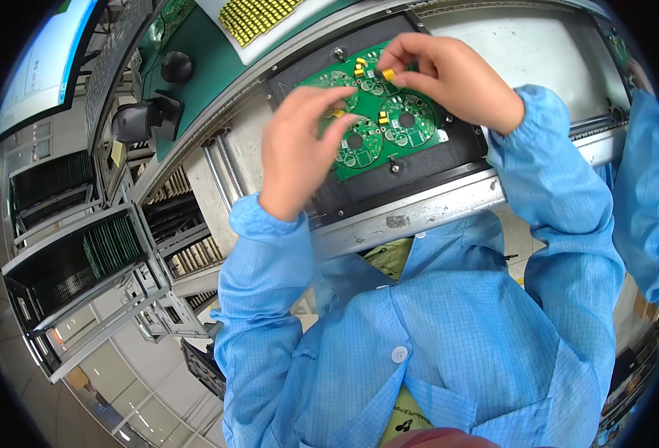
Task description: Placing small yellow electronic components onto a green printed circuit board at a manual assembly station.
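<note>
A green circuit board panel (pixel 359 109) with several round sections lies in a black carrier (pixel 426 166). Small yellow block-shaped components (pixel 383 117) stand on it. Over the panel's upper right, my right hand (pixel 453 78) pinches a yellow component (pixel 388 75) between thumb and fingers, close above the board. My left hand (pixel 300 145) hovers over the left side, thumb and forefinger apart. Another yellow component (pixel 338 113) shows in that gap, seemingly on the board. The left palm hides part of the panel and carrier.
A metal rail (pixel 411 213) runs along the near side of the carrier. Beyond it, a white tray (pixel 251 54) of yellow components rests on a green mat (pixel 210 89). Racks of boards (pixel 109 246) stand left. Another person's blue sleeve (pixel 643 194) is at the right edge.
</note>
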Motion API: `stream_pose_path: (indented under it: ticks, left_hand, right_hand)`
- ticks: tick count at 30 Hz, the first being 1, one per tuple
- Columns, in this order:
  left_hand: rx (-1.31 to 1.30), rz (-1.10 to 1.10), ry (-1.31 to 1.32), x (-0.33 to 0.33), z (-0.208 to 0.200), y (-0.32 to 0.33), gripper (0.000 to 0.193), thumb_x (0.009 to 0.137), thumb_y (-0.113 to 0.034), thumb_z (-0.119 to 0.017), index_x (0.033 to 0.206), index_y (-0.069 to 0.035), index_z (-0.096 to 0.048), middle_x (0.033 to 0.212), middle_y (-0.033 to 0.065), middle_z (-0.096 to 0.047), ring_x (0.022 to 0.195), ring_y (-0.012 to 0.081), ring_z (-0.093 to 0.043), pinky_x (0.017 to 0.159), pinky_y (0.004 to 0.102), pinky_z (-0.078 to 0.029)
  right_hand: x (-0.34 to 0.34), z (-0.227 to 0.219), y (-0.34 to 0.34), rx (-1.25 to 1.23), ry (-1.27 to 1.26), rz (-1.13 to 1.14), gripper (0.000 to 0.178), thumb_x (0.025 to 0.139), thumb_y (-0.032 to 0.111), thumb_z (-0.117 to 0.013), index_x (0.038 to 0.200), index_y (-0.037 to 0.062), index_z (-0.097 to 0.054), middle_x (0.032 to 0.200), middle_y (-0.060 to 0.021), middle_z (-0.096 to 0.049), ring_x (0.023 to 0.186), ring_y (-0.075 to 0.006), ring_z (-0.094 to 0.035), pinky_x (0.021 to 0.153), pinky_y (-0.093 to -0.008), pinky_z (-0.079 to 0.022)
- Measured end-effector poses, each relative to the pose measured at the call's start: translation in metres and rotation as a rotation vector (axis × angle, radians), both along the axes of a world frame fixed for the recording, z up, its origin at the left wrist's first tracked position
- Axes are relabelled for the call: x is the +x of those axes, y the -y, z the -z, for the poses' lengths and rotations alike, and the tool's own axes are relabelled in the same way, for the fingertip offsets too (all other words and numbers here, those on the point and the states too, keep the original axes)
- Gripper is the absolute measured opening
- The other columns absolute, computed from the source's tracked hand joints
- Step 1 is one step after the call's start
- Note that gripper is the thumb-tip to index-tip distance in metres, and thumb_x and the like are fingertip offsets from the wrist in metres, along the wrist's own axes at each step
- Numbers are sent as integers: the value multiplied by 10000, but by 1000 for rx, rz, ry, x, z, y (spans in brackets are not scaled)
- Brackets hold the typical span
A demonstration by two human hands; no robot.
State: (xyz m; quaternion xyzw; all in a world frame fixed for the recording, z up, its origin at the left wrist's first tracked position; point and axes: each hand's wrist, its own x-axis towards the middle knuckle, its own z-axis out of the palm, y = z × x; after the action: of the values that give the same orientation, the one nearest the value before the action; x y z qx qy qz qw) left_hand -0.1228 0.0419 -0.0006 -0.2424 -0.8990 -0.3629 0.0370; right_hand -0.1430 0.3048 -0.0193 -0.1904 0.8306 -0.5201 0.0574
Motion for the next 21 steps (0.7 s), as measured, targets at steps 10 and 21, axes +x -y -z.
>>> stream_pose_path:
  ticks: [10, 21]
  left_hand:
    - [-159, 97, -167, -16, 11, 23, 154, 843, -179, -830, 994, -152, -831, 970, 23, -733, 919, 265, -673, 758, 396, -537]
    - [-63, 46, -164, -8, 12, 12, 156, 881, -124, -796, 1036, -112, -799, 921, 39, -726, 774, 228, -634, 688, 363, -513]
  right_hand:
    - [18, 5, 9, 243, -361, -32, 171, 910, 46, -761, 1081, 40, -741, 984, -136, -737, 897, -332, -731, 776, -403, -587]
    - [21, 3, 11, 255, -370, -35, 101, 916, 120, -746, 1003, 70, -752, 935, -123, -723, 880, -357, -703, 762, -459, -567]
